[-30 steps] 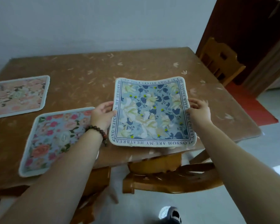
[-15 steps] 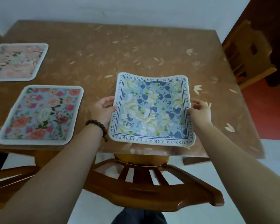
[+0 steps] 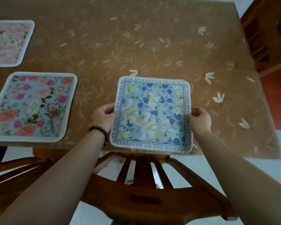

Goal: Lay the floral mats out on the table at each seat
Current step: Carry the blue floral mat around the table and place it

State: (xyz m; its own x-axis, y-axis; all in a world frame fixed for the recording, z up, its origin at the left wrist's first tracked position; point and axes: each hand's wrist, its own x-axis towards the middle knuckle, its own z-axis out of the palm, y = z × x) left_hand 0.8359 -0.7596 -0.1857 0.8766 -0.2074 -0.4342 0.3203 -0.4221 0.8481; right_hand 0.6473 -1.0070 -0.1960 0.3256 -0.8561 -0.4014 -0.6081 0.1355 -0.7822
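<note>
The blue floral mat (image 3: 151, 115) is gripped at its two side edges: the left hand (image 3: 104, 116) is closed on the left border and the right hand (image 3: 199, 118) on the right, fingers curled under and thumbs on top. A two-sided hold like this keeps the soft square stretched flat and square to the seat, so it can go down without a fold. Its near edge sits right at the tabletop (image 3: 152, 46) rim, directly above the back of a wooden chair (image 3: 144, 189), which reads as the place being set. Whether the mat is already resting on the surface or hovering just above it is hard to tell from this angle.

To the left, the pink rose mat (image 3: 32, 106) lies flat at the same near edge, well apart from the blue one, and a paler floral mat (image 3: 8, 43) lies beyond it at the left side (partly cut off by the frame).

The near rim is the edge to watch: the mat's front corners come very close to overhanging. Ahead and to the right the tabletop is bare, leaving ample room to slide the mat inward, with another wooden chair (image 3: 264, 34) at the far right.
</note>
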